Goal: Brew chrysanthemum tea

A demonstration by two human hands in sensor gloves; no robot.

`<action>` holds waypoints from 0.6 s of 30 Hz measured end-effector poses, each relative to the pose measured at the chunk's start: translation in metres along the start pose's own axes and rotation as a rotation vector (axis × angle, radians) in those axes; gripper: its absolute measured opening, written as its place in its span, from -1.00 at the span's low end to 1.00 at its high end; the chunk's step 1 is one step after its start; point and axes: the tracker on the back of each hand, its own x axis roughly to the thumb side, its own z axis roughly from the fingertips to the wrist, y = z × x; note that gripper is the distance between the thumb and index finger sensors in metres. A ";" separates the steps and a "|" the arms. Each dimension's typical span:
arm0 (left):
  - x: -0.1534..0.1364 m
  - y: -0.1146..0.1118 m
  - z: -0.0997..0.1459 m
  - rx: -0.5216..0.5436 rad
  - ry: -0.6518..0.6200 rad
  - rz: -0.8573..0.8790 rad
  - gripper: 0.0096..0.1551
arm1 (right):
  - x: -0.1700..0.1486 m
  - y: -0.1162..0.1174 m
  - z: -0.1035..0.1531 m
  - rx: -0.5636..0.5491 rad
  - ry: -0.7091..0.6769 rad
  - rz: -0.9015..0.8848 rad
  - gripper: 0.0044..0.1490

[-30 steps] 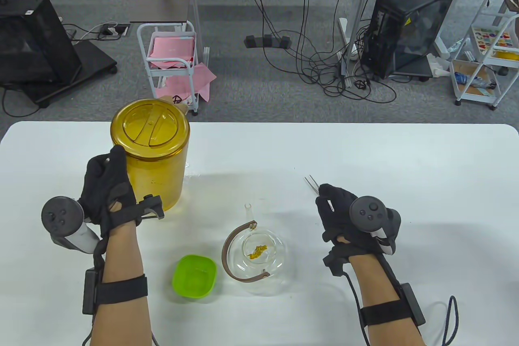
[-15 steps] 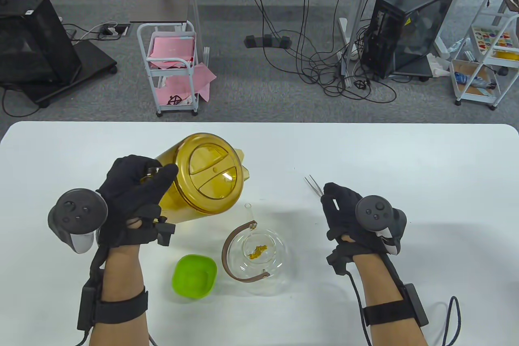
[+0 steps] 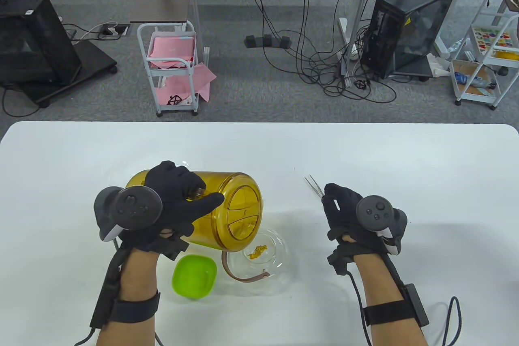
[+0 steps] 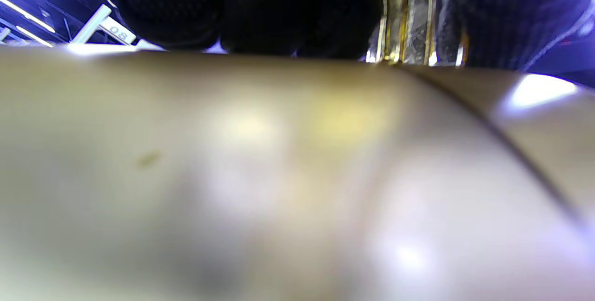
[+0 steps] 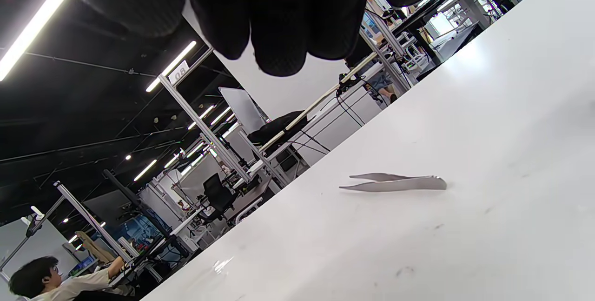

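My left hand grips the handle of a yellow lidded pitcher, tipped on its side with the lid end over a glass teapot. Yellow chrysanthemum bits lie inside the teapot, whose brown handle hangs to the front. In the left wrist view the pitcher wall fills the frame, blurred. My right hand rests idle on the table, fingers loosely curled and holding nothing. Metal tweezers lie on the table just beyond its fingers.
A green bowl sits near the front edge, left of the teapot and below the pitcher. The white table extends far to the right and back. A cart, cables and computer cases stand on the floor beyond it.
My left hand has carried the pitcher from upright at the back left toward the teapot and tipped it onto its side over it. The right hand has stayed almost still.
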 end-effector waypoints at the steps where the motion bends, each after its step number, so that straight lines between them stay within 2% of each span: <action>1: 0.002 -0.001 -0.001 -0.014 -0.006 0.001 -0.39 | 0.000 0.000 0.000 0.001 -0.001 0.002 -0.33; 10: 0.015 -0.009 -0.005 -0.115 -0.040 -0.007 -0.38 | 0.001 0.002 0.000 0.012 -0.003 0.016 -0.33; 18: 0.024 -0.011 -0.006 -0.153 -0.074 -0.039 -0.39 | 0.001 0.002 0.000 0.014 -0.001 0.018 -0.34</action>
